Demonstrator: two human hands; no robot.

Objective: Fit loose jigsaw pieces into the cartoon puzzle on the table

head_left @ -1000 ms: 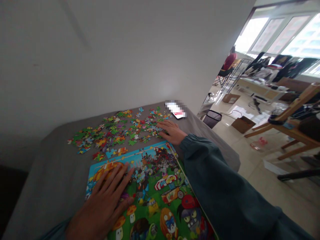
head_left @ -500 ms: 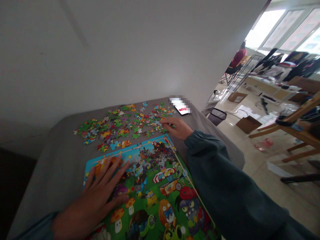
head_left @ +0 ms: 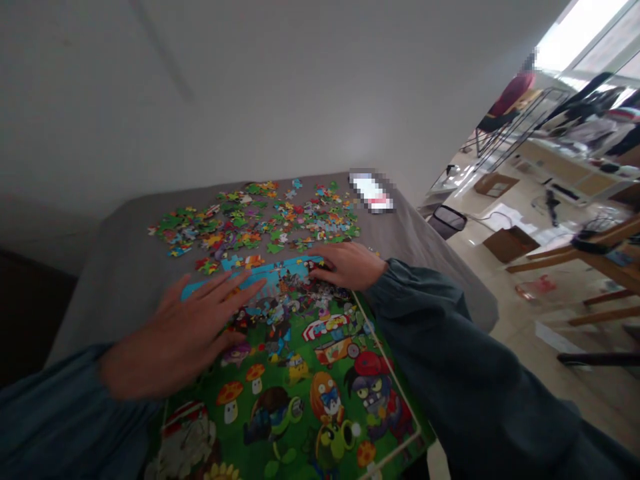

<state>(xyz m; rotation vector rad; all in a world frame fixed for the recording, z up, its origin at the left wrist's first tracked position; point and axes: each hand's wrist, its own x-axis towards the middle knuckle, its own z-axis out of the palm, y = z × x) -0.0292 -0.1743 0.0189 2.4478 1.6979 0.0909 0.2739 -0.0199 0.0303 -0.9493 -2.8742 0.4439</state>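
- Setting: a home interior, lived-in and informal.
- Near: a table (head_left: pixel 125 267) covered with grey cloth carries a cartoon jigsaw board (head_left: pixel 320 387) and loose puzzle pieces (head_left: pixel 260 220) against a plain white wall (head_left: pixel 250 87).
- Far right: large bright windows (head_left: pixel 585 27), with clothes hung on a drying rack (head_left: pixel 595 100).
- Right floor: glossy tiles with cardboard boxes (head_left: pixel 510 243), a mesh waste bin (head_left: pixel 447 220) and wooden furniture (head_left: pixel 590 263).
- Far right: another person (head_left: pixel 510 93) is seated.

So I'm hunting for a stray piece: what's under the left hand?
The left hand lies flat, fingers spread, on the puzzle board; blue and green picture shows around its fingers. Whatever lies beneath the palm is covered. Loose pieces lie beyond on the grey table.
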